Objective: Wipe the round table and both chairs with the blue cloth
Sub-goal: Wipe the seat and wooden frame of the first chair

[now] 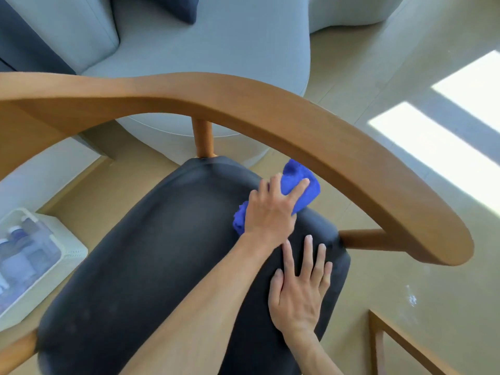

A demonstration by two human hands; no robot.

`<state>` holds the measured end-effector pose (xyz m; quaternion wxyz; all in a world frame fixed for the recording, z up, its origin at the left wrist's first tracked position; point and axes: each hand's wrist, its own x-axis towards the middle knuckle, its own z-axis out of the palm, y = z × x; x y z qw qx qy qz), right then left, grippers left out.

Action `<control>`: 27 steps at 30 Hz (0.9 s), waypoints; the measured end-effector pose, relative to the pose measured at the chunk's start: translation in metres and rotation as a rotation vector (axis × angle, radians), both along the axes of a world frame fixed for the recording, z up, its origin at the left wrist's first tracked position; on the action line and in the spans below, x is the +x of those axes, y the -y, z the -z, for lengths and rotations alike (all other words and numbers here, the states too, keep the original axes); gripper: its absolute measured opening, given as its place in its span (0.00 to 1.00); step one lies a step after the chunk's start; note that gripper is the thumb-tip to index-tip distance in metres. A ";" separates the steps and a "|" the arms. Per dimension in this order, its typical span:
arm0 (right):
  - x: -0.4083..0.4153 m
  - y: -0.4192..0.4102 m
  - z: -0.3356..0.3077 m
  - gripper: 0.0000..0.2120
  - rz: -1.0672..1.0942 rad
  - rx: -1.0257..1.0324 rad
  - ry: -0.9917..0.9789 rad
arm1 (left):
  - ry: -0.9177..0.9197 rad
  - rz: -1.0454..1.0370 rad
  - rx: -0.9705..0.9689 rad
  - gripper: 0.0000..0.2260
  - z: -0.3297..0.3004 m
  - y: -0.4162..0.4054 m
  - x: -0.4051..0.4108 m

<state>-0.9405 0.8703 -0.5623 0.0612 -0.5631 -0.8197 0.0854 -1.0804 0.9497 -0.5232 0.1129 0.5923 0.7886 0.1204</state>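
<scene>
Right hand: the right hand [299, 290] lies flat in the lower right of the frame, fingers straight and spread, palm down on the seat, holding nothing.
Left hand: the left hand [273, 209] sits just above it at centre right; its forearm crosses the seat from the bottom edge. The fingers curl over the cloth and press it down onto the seat.
Cloth: the blue cloth [303, 185] is bunched into a wad under the left hand, on the right rear corner of the seat. Bright blue folds stick out past the fingertips and beside the wrist; the part under the palm is hidden.
Seat: the chair seat [140, 253] is a dark padded cushion filling the lower middle, its front cut off by the bottom edge.
Chair frame: the wooden rail [270, 104] curves from the left edge across the middle to the right, above the seat, with posts going down to it.
Second wooden piece: a frame corner [384, 336] at lower right, too cropped to identify.
Basket: a white basket [67, 239] at lower left holds bottles, blurred.
Sofa: a grey sofa [216, 50] fills the top, with a dark cushion [178, 6] cut by the upper edge.
Floor: the tan floor [405, 280] shows bright sun patches at upper right.
</scene>
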 end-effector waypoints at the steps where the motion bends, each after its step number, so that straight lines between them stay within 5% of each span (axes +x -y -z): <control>1: 0.000 -0.001 0.001 0.26 -0.001 0.005 -0.004 | -0.072 0.058 -0.022 0.31 0.002 -0.005 0.004; 6: 0.001 -0.001 0.002 0.27 -0.010 0.011 0.001 | -0.121 0.129 -0.040 0.31 0.003 0.002 -0.013; 14: -0.002 0.001 0.002 0.27 0.009 0.002 0.005 | -0.050 -0.110 -0.051 0.26 -0.011 0.089 -0.138; 17: -0.003 0.002 0.000 0.28 0.021 -0.012 0.003 | 0.051 -0.406 -0.187 0.06 -0.020 0.151 -0.182; 20: -0.005 0.003 -0.002 0.28 0.040 -0.021 0.002 | 0.000 -0.682 -0.219 0.08 -0.024 0.228 -0.200; 23: -0.006 0.004 -0.002 0.28 0.051 -0.017 0.004 | 0.071 -0.970 -0.197 0.23 -0.022 0.264 -0.185; 27: -0.005 0.004 -0.003 0.28 0.060 -0.032 0.012 | 0.160 -0.946 -0.034 0.24 -0.021 0.235 -0.148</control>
